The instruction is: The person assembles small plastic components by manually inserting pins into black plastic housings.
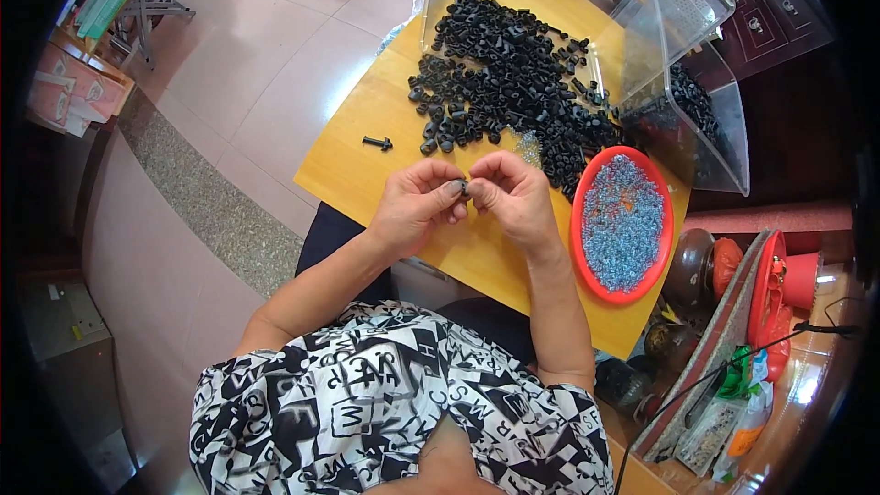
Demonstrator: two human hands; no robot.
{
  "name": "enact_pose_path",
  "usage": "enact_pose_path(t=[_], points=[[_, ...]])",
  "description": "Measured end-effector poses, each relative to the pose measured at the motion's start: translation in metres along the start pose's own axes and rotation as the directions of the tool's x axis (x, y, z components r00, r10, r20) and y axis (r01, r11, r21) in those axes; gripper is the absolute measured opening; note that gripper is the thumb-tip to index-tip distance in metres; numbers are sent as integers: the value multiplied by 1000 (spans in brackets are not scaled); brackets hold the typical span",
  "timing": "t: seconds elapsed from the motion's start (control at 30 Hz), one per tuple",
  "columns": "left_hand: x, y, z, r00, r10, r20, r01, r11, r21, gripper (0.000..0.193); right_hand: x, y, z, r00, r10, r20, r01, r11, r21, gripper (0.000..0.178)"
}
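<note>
Pinching a small dark plastic piece (458, 188) between the fingertips of both hands, you hold it just above the near part of the yellow wooden surface (353, 160). Your left hand (414, 206) closes on it from one side with thumb and forefinger, and your right hand (513, 194) meets it from the other, the fingertips touching around it; the piece is too small to tell its shape. Just beyond your hands a large heap of black plastic parts (513, 82) spreads over the surface, with a few tiny silvery bits at its near edge. One assembled black piece (377, 142) lies alone, apart to the left. To your right a red oval tray (580, 238) holds small silvery screws (623, 220). Behind it stands a clear plastic bin (706, 119), tipped open, with more black parts inside.
</note>
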State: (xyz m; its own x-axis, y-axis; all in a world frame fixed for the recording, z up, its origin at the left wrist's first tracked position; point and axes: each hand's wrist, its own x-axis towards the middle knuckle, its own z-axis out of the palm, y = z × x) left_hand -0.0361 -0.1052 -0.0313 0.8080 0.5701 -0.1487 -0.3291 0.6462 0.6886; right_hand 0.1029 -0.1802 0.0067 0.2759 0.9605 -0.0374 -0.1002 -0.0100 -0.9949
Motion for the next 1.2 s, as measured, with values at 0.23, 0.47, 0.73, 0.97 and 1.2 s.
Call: enact_pose_path(t=[0.23, 0.47, 0.73, 0.97, 1.2], points=[[-1, 2, -4, 1000, 21, 18, -21, 1000, 15, 13, -1, 9, 8, 998, -47, -46, 45, 998, -47, 16], [4, 15, -24, 998, 65, -1, -64, 990, -125, 12, 5, 12, 2, 971, -145, -191, 91, 960, -265, 14], [2, 15, -27, 998, -1, 60, 17, 966, -259, 12, 25, 15, -6, 813, -582, -19, 209, 322, -924, 18], [1, 14, -27, 997, -11, 74, 27, 972, -231, 14, 35, 17, 1, 853, -516, 77, 146, 94, -985, 21], [1, 13, -28, 996, 0, 84, 20, 972, -235, 14, 31, 11, 8, 844, -527, 100, 210, 152, -966, 10]])
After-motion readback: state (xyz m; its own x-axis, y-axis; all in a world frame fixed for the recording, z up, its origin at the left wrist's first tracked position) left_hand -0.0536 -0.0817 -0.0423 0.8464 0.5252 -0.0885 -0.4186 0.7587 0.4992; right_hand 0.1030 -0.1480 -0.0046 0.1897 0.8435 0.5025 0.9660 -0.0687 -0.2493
